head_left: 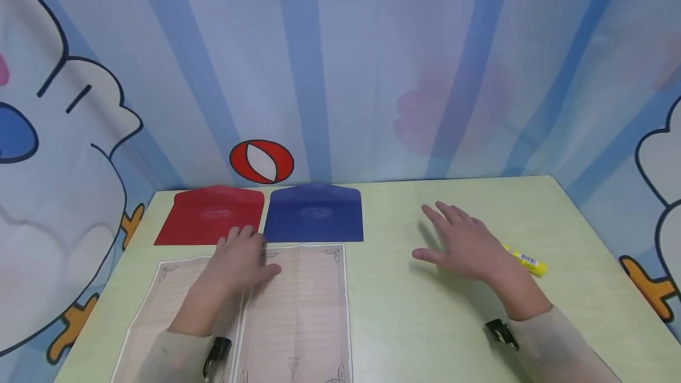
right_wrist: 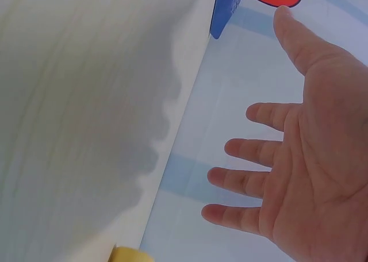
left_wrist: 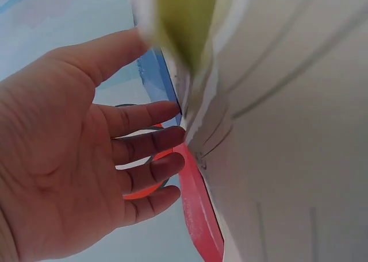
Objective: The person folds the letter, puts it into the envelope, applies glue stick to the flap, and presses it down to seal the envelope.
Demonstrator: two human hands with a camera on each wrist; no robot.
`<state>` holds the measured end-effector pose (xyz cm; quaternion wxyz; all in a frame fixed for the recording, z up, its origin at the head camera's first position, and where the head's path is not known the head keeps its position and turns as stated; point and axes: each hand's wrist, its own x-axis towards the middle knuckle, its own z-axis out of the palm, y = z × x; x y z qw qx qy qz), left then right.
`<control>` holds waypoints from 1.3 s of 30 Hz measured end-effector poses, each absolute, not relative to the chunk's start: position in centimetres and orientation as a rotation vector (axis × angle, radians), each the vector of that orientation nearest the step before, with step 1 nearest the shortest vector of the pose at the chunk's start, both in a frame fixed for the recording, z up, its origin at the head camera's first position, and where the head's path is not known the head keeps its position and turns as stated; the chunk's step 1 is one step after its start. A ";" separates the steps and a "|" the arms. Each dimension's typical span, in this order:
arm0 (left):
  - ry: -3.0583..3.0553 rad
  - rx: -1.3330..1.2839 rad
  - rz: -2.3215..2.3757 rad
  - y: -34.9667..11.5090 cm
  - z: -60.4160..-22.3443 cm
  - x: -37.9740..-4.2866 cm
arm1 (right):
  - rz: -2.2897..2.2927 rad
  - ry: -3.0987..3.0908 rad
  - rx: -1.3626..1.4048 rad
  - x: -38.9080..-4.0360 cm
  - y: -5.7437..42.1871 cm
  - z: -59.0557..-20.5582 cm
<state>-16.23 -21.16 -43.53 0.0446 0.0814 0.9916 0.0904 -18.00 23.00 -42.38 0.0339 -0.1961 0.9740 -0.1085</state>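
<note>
Two sheets of bordered, lined letter paper lie side by side, the left sheet partly under my left arm and the right sheet mostly uncovered. My left hand is over their top edges, fingers extended toward the red envelope. Whether its fingertips touch the paper, I cannot tell. Beside the red one lies a blue envelope, both with flaps raised at the back. Fingers spread and holding nothing, my right hand hovers over the table. A yellow glue stick lies just beyond its wrist, partly hidden.
The pale wooden table ends at a blue striped cloth backdrop with cartoon prints. Both envelopes lie near the table's back edge. Each sleeve cuff carries a small black device, such as the one on the right.
</note>
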 end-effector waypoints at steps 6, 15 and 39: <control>3.018 0.219 0.287 -21.2 -43.8 -16.8 | -0.332 2.989 -0.605 -18.1 22.5 -42.3; 2.987 0.197 0.317 -21.2 -43.6 -17.0 | -0.314 2.979 -0.617 -18.1 22.0 -42.3; 2.851 0.181 1.210 -20.6 -41.5 -17.3 | -0.691 2.882 -0.624 -18.9 21.3 -42.0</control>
